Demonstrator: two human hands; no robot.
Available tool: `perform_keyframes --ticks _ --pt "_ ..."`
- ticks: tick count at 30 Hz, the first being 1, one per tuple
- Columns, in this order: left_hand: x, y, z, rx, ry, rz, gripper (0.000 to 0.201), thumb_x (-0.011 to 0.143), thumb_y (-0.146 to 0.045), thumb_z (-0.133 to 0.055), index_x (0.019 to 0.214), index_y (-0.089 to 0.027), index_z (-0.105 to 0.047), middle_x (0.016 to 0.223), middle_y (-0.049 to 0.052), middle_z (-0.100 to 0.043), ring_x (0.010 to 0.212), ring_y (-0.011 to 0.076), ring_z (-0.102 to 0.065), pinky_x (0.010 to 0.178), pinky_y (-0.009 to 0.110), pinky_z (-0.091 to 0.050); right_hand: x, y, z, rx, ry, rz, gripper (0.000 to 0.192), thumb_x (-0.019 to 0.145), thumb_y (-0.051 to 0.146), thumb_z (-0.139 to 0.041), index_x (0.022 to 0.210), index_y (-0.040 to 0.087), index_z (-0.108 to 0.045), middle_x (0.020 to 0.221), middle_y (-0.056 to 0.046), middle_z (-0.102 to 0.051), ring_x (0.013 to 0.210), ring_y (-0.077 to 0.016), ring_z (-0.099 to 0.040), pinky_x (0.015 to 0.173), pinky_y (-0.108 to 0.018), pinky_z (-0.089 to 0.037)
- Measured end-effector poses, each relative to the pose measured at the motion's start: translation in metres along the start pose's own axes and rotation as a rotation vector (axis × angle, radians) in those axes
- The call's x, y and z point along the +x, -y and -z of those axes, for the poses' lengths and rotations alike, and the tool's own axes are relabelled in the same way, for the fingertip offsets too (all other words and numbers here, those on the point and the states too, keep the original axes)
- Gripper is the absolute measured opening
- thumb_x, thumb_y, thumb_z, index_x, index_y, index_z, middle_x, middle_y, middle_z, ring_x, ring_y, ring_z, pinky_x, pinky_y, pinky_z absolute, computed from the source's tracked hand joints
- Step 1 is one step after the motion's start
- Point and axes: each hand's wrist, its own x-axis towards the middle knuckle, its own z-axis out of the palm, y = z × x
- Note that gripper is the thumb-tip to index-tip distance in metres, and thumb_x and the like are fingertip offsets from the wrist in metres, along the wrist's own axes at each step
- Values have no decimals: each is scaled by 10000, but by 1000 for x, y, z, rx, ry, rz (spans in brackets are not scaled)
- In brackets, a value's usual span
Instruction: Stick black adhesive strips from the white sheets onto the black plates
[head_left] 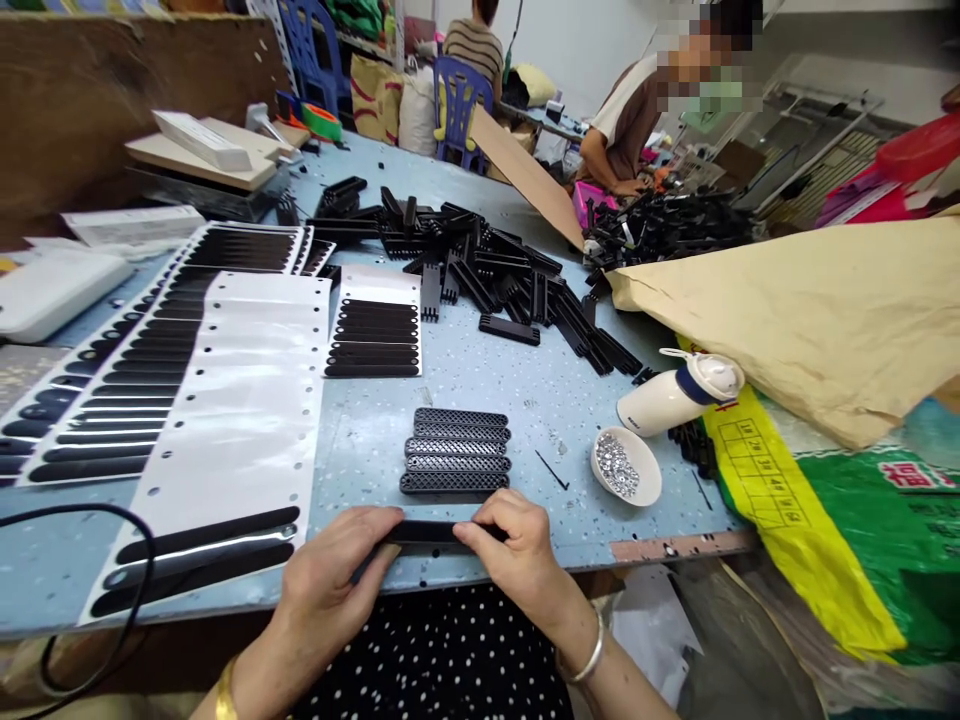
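Observation:
Near the table's front edge, my left hand grips one end of a long black plastic bar. My right hand pinches the other end, its thumb lying along the top face. The bar lies level between both hands; its underside is hidden. Just beyond it, several black bars with a cross-hatched texture lie side by side in a row. Left of my hands is a white backing sheet with black rounded adhesive strips near its bottom. A smaller sheet of similar strips lies behind.
A large heap of black plastic parts spreads across the back. On the right are a white bowl of small shiny metal pieces, a tipped white bottle and brown paper. A black cable loops at left. Another person works behind.

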Motion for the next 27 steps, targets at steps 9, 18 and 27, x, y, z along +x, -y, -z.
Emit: perform_keyframes --ticks 9,18,27 --pt "-7 7 0 20 -19 31 235 903 -236 -569 1128 -216 -637 998 38 -753 882 203 -733 818 329 -606 -2 -12 35 228 -27 -231 364 972 362 -474 809 152 -723 752 -83 -735 692 -187 -692 594 -279 -533" --pt "16 -35 0 107 -83 -189 356 830 -133 -679 1176 -185 -612 1047 101 -718 965 258 -666 832 435 -549 -13 -23 45 336 45 -228 182 822 261 -616 888 150 -743 783 -72 -722 621 -162 -674 524 -259 -536" --pt "31 -39 -46 162 155 -236 210 929 -75 -423 1007 -116 -613 815 98 -672 747 217 -604 656 399 -526 -4 -18 33 139 75 -117 121 803 169 -593 711 165 -670 668 -31 -625 590 -150 -572 539 -267 -449"
